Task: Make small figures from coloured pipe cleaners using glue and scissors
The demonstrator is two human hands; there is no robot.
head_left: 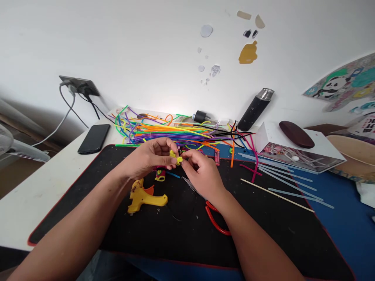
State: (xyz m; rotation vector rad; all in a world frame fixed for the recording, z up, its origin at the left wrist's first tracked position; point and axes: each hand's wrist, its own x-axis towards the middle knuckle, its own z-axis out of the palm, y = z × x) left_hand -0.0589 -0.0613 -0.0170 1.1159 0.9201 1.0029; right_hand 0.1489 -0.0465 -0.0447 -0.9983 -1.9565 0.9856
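Observation:
Over the middle of the black mat, my left hand (152, 155) pinches a small bent piece of fuzzy yellow pipe cleaner (179, 160) between thumb and fingers. My right hand (203, 171) meets it from the other side, its thumb and forefinger closed on the piece's right end. Below my left hand lies a yellow glue gun (150, 200) with an orange trigger. Scissors (216, 222) with red handles rest partly under my right hand and wrist. A small pink and yellow item (160, 175) sits behind the glue gun, partly hidden.
Many coloured pipe cleaners (172, 136) are heaped along the wall. Clear glue sticks (293, 179) and a thin wooden stick (277, 195) lie at right, near a white box (304, 146). A black flask (254, 111) leans back there. A phone (94, 139) lies at left.

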